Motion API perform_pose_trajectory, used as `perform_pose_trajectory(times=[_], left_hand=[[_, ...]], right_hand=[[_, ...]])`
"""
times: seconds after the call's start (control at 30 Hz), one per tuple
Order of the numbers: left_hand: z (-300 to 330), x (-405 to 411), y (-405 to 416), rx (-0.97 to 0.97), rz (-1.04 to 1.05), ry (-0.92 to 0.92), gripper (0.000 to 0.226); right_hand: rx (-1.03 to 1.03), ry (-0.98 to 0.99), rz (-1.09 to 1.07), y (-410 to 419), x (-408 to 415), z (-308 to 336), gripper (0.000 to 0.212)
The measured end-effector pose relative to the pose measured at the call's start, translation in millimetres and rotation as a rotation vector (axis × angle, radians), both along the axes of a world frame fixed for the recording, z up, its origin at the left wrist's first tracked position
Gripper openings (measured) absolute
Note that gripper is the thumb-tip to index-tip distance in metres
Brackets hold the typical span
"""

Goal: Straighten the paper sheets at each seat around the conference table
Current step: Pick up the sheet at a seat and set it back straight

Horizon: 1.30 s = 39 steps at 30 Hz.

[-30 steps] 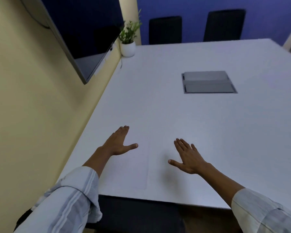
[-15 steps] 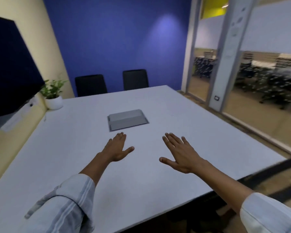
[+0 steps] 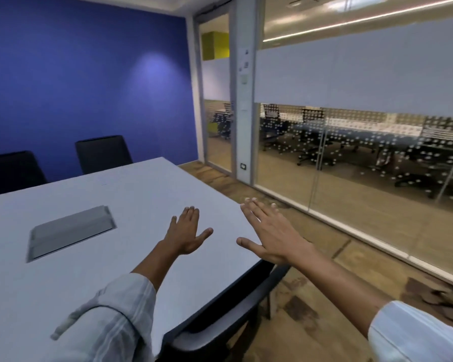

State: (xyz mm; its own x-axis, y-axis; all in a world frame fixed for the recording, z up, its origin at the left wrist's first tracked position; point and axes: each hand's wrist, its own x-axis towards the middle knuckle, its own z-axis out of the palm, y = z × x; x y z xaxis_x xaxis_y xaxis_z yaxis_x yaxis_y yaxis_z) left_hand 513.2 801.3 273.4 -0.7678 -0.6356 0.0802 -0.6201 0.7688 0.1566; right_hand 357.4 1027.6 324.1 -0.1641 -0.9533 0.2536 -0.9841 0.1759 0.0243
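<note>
My left hand (image 3: 186, 235) is held flat and open above the white conference table (image 3: 131, 194), palm down, holding nothing. My right hand (image 3: 268, 235) is also open with fingers spread, held above the table's right edge and reaching partly past it over the floor. No paper sheet shows on the part of the table in view.
A grey cable hatch (image 3: 71, 232) is set into the table's middle. Two dark chairs (image 3: 102, 154) stand at the far end against the blue wall. Another dark chair (image 3: 220, 327) is tucked under the near right edge. A glass partition (image 3: 351, 152) and doorway are on the right.
The view has swung right, from the yellow wall and near-left table corner to the table's right edge and the glass wall. Both hands stayed open and travelled right with it.
</note>
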Motion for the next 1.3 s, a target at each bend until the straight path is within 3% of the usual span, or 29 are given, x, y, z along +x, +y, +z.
perform_pose_trajectory(times=[0.13, 0.2, 0.23, 0.3, 0.53, 0.83, 1.13, 1.3], left_hand=[[-12, -84, -10, -0.093, -0.042, -0.059, 0.087], [-38, -171, -18, -0.136, -0.084, -0.1, 0.087], [-36, -170, -21, -0.169, -0.085, -0.113, 0.087], [-58, -257, -31, -0.12, -0.077, -0.129, 0.086], [-77, -396, -48, -0.06, 0.01, -0.104, 0.084], [-117, -560, -75, -0.068, 0.122, -0.083, 0.086], [-164, -635, -82, 0.16, 0.392, -0.103, 0.087], [-200, -661, -131, 0.269, 0.651, -0.077, 0.086]], right_hand=[[-0.022, 0.001, -0.023, 1, -68, -10, 0.088], [-0.016, 0.003, -0.027, -3, -139, -22, 0.087], [-0.025, 0.03, -0.003, -10, -137, -19, 0.087], [0.016, 0.008, -0.013, -23, -217, -27, 0.086], [0.133, -0.021, 0.0, -62, -376, -46, 0.084], [0.137, -0.069, 0.143, -138, -582, -103, 0.086], [0.265, -0.189, 0.21, -197, -722, -135, 0.088], [0.348, -0.196, 0.349, -303, -780, -165, 0.09]])
